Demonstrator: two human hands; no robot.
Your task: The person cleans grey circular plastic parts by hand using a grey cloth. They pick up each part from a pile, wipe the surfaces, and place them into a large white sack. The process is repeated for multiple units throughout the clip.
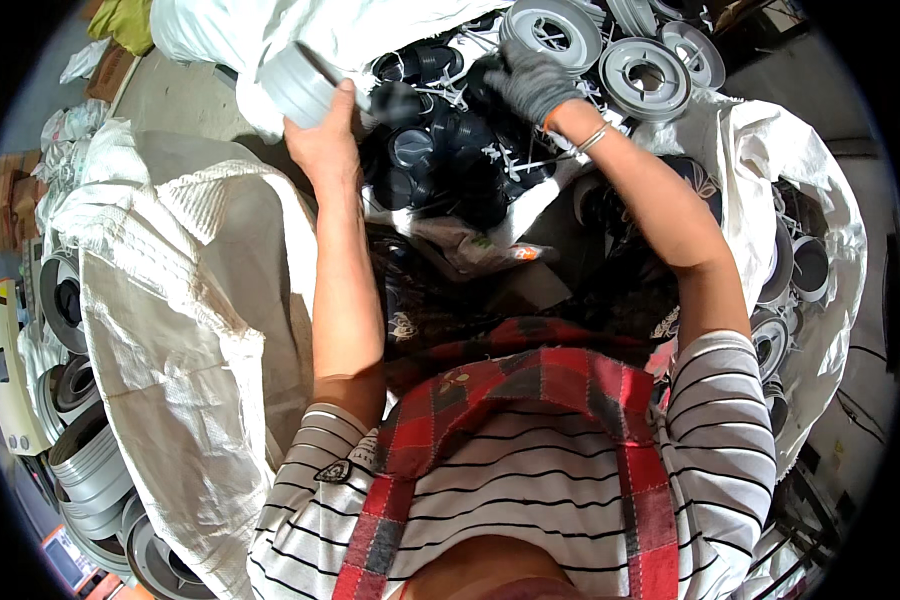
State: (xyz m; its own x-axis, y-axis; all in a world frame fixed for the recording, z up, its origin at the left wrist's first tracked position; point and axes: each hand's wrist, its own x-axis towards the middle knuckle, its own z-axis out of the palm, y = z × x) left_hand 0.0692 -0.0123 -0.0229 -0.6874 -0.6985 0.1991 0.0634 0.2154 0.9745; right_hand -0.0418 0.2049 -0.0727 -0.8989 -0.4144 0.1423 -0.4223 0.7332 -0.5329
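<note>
A grey ring [295,88], smooth-walled and shaped like a short, wide drum, is raised at the far end of the left hand [322,140]. That hand is bare and grasps the ring by its near edge, the thumb pointing away from the body along the rim, the other fingers mostly hidden by the ring. The left forearm reaches almost straight ahead. The ring's outline is smeared, and its inside barely shows

The right hand [540,88], in a grey knitted glove, reaches ahead and inward, elbow bent outward, fingers toward the left hand. Its fingertips merge with dark shapes, so I cannot tell whether it is clenched, released or gripping something. A thin bracelet [592,137] circles its wrist

Between and below the hands lies a heap of black parts [450,140], glossy, rounded and ribbed, with spindly white plastic pieces [515,165] among them; one dark round shape just right of the left hand is blurred. Beyond and right of the gloved hand sit grey spoked wheels [645,80], some cut off at the upper edge

Outside the left forearm stands a creased, woven white sack [170,300]; outside the right arm, another open sack [830,170] holds grey rounds, partly hidden by its folds
</note>
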